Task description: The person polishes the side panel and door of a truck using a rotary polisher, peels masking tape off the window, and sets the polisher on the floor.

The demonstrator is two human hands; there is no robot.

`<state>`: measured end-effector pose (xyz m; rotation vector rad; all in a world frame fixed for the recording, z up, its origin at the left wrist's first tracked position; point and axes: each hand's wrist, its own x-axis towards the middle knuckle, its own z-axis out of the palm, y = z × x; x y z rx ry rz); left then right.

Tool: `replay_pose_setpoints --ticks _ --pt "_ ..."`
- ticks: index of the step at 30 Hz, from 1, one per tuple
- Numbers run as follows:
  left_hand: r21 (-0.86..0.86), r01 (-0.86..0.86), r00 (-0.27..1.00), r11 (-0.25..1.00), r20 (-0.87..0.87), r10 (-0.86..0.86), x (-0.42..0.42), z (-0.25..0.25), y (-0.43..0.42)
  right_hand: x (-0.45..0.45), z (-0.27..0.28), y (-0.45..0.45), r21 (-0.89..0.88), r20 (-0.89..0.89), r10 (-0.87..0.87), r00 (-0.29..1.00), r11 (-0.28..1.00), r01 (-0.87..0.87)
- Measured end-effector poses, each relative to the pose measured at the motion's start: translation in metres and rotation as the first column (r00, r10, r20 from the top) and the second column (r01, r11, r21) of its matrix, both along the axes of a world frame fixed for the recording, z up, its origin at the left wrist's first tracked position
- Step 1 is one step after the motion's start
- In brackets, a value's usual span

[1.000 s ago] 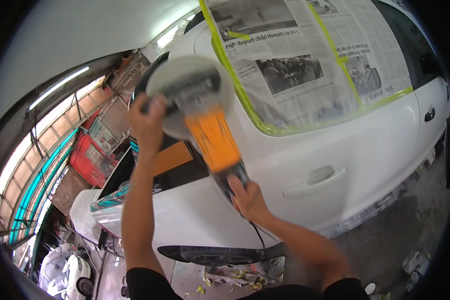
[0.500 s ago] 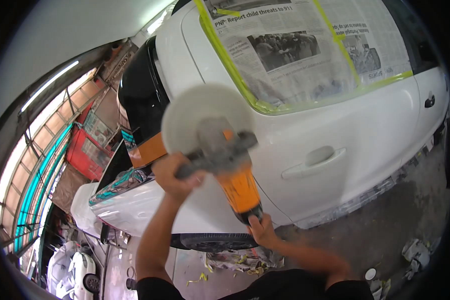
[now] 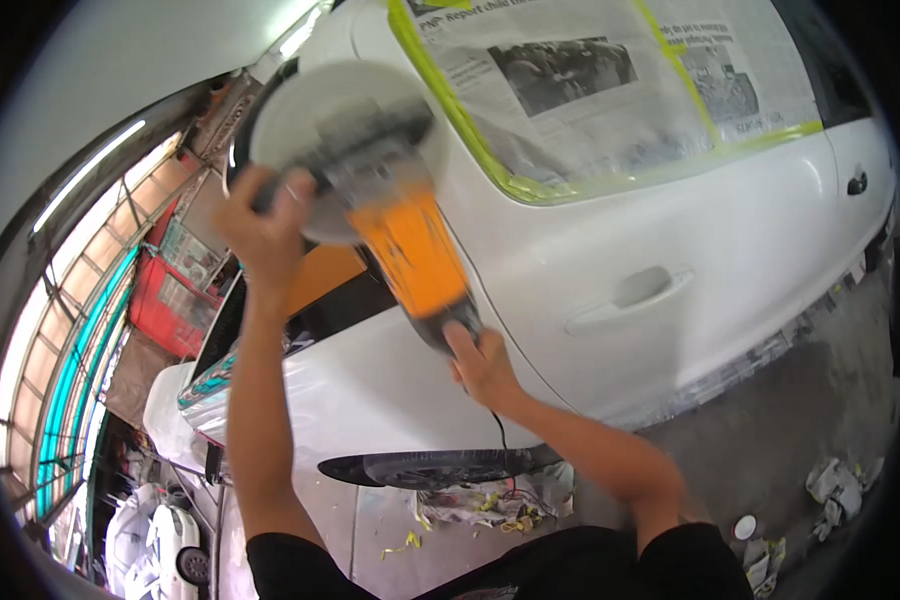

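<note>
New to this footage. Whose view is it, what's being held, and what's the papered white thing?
No robot here: these are a person's two bare hands, seen from a camera worn on that person's head, looking forward and down.

The hands hold an orange and grey power tool with a big round pad at its far end. The left hand grips a dark handle near the pad; the right hand holds the rear end, where a cord hangs. Blur hides whether the pad touches anything.

The white thing is a truck. Newspaper covers part of its side, edged with yellow-green tape. Crumpled paper lies on the floor.
</note>
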<state>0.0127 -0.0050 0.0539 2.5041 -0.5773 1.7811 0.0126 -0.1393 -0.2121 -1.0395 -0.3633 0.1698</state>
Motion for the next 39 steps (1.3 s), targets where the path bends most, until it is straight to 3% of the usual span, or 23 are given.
replay_pose_setpoints --ticks 2,3,5,6,7,9,11,12,13,14,15,16,17,19,22,24,26,27,28,32,35,37,39 --pt "0.057 0.176 0.964 0.983 0.190 -0.184 -0.003 -0.058 0.021 -0.029 -0.054 0.002 -0.012 -0.027 -0.028 0.999 1.000 0.028" --pt "0.148 0.187 0.947 0.971 0.235 -0.218 -0.009 -0.087 0.032 -0.046 -0.074 -0.009 -0.115 -0.021 -0.016 1.000 0.993 0.014" --pt "0.044 0.255 0.967 0.966 -0.015 -0.255 -0.040 -0.129 0.028 -0.068 -0.131 -0.007 -0.082 -0.019 -0.039 0.999 0.996 0.037" --pt "0.088 0.335 0.940 0.938 0.034 -0.339 -0.044 -0.135 0.022 -0.075 -0.139 -0.009 -0.036 -0.038 -0.020 0.999 0.999 0.019" --pt "0.016 0.314 0.943 0.949 -0.123 -0.310 -0.055 -0.136 0.024 -0.075 -0.137 -0.010 -0.050 -0.016 -0.016 1.000 0.999 0.016" --pt "0.022 0.239 0.971 0.971 -0.029 -0.238 -0.050 -0.131 0.033 -0.071 -0.127 -0.013 -0.040 0.036 -0.050 0.998 0.998 0.052" --pt "-0.067 0.213 0.976 0.975 0.052 -0.209 -0.032 -0.105 0.037 -0.057 -0.073 -0.028 -0.152 0.004 -0.031 1.000 0.988 0.031" --pt "0.009 0.147 0.958 0.989 0.249 -0.145 -0.014 -0.079 0.037 -0.043 -0.044 -0.034 -0.252 -0.053 -0.024 0.998 0.968 0.009" --pt "0.063 0.067 0.898 0.996 0.431 -0.088 0.004 -0.049 0.035 -0.026 -0.031 -0.038 -0.346 0.395 -0.126 0.910 0.897 0.274" --pt "-0.282 0.350 0.936 0.893 0.071 -0.344 0.003 -0.012 0.015 -0.012 -0.001 -0.041 -0.313 0.412 -0.189 0.891 0.889 0.333" --pt "-0.349 0.346 0.937 0.871 0.074 -0.342 0.015 0.018 0.008 0.006 0.043 -0.048 -0.279 0.429 -0.253 0.867 0.876 0.393" --pt "-0.085 0.519 0.804 0.850 0.385 -0.453 0.043 0.065 -0.003 0.018 0.112 -0.069 -0.357 0.189 -0.145 0.971 0.911 0.206" --pt "-0.299 0.337 0.941 0.893 0.145 -0.307 0.053 0.089 0.012 0.032 0.130 -0.070 -0.336 0.185 -0.177 0.967 0.913 0.231" --pt "-0.394 0.414 0.910 0.820 0.147 -0.389 0.056 0.097 0.006 0.022 0.164 -0.083 -0.327 0.196 -0.166 0.966 0.918 0.224" --pt "-0.426 0.523 0.851 0.739 0.207 -0.483 0.049 0.076 0.001 0.004 0.165 -0.102 -0.414 0.119 -0.142 0.983 0.892 0.179" --pt "-0.484 0.427 0.898 0.764 0.129 -0.420 0.018 0.031 0.001 -0.007 0.128 -0.119 -0.510 0.180 -0.120 0.976 0.837 0.197" --pt "-0.606 0.506 0.835 0.613 0.167 -0.524 0.000 -0.031 -0.001 -0.018 0.071 -0.138 -0.670 0.379 -0.143 0.914 0.639 0.378" --pt "-0.512 0.518 0.848 0.686 0.201 -0.490 -0.004 -0.061 0.006 -0.035 0.063 -0.142 -0.668 0.190 -0.104 0.976 0.715 0.206" --pt "-0.595 0.389 0.895 0.704 0.063 -0.441 -0.030 -0.087 0.004 -0.050 0.046 -0.143 -0.665 0.128 -0.112 0.985 0.728 0.169" --pt "-0.629 0.408 0.865 0.662 0.034 -0.500 -0.067 -0.172 0.001 -0.074 -0.021 -0.162 -0.725 0.131 -0.118 0.984 0.665 0.176" --pt "-0.624 0.449 0.843 0.640 0.058 -0.535 -0.068 -0.170 -0.002 -0.069 -0.007 -0.163 -0.733 0.138 -0.140 0.980 0.651 0.197" --pt "-0.614 0.505 0.823 0.607 0.131 -0.552 -0.051 -0.138 -0.005 -0.057 0.015 -0.165 -0.723 0.160 -0.159 0.974 0.653 0.225" --pt "-0.610 0.543 0.811 0.578 0.201 -0.550 -0.032 -0.088 -0.009 -0.032 0.054 -0.169 -0.766 0.380 -0.097 0.920 0.525 0.372"
